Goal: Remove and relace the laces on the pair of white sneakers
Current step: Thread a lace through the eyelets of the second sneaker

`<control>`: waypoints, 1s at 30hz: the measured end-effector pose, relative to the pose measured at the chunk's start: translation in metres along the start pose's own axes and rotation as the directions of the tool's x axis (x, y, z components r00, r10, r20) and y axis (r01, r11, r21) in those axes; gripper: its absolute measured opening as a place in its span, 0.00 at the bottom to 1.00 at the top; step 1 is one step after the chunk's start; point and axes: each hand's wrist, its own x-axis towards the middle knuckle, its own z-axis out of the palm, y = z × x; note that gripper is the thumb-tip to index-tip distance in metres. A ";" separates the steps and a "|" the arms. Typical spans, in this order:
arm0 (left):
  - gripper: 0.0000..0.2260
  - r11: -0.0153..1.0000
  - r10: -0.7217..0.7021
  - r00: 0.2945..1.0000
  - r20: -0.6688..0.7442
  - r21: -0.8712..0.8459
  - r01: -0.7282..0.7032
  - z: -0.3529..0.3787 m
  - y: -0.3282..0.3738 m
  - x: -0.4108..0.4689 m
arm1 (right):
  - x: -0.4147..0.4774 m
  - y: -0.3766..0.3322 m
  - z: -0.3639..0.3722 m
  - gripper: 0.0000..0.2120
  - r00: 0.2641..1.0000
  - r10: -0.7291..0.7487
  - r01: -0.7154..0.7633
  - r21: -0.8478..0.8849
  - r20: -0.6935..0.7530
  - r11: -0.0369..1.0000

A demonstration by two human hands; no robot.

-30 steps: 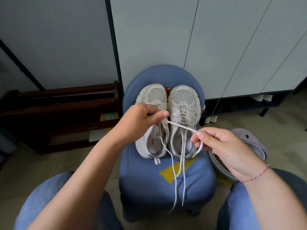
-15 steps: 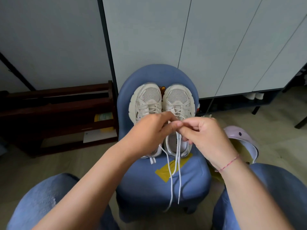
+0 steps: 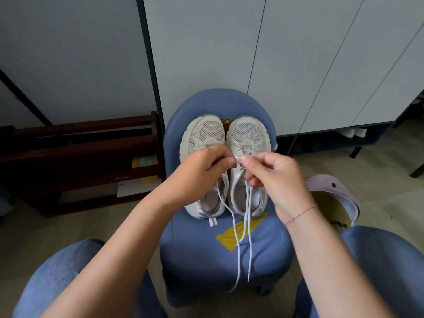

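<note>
Two white sneakers (image 3: pixel 204 136) are sitting side by side at the centre of the frame on a blue chair (image 3: pixel 218 255), toes pointing towards the top. Both hands are hovering close together over the sneaker on the right of the frame (image 3: pixel 249 134). The left hand (image 3: pixel 202 173) is pinching the lace (image 3: pixel 249 249) between thumb and forefinger, and the right hand (image 3: pixel 275 180) is gripping it with curled fingers (image 3: pixel 246 160). Loose lace ends are hanging down across the yellow tape (image 3: pixel 226 238) and over the chair's front edge.

Blue chair (image 3: pixel 197 255) is carrying L sneaker (image 3: pixel 205 134) & R sneaker (image 3: pixel 249 134), toes twd backrest; yellow tape patch (image 3: pixel 227 238) is sticking to seat; laces (image 3: pixel 238 255) are trailing off front.
</note>
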 end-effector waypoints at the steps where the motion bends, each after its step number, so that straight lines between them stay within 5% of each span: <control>1: 0.09 1.000 -0.016 0.999 -0.029 -0.001 0.016 -0.001 -0.006 0.001 | 0.002 0.006 0.005 0.12 0.996 0.090 -0.086 0.122 -0.022 0.989; 4: 0.11 0.996 -0.088 0.993 -0.081 -0.010 0.087 0.000 -0.021 0.003 | 0.000 0.033 0.028 0.16 0.914 0.390 -0.390 0.492 0.109 0.778; 8: 0.09 0.987 -0.148 0.987 -0.067 0.057 0.152 0.005 -0.039 0.003 | -0.003 0.068 0.064 0.12 0.767 0.586 -0.581 0.672 0.262 0.460; 13: 0.09 0.980 -0.168 0.982 -0.086 0.093 0.176 0.010 -0.055 0.006 | 0.014 0.084 0.085 0.14 0.712 0.630 -0.579 0.767 0.310 0.277; 19: 0.10 0.978 -0.112 0.972 -0.206 0.153 0.145 0.010 -0.062 0.004 | 0.008 0.075 0.092 0.09 0.747 0.567 -0.472 0.877 0.347 0.086; 24: 0.09 0.977 -0.103 0.969 -0.227 0.157 0.141 0.012 -0.067 0.005 | 0.010 0.075 0.092 0.07 0.769 0.521 -0.448 0.894 0.370 0.025; 30: 0.09 0.984 -0.086 0.959 -0.270 0.129 0.124 0.014 -0.067 0.007 | 0.023 0.069 0.101 0.13 0.802 0.478 -0.473 0.869 0.357 0.144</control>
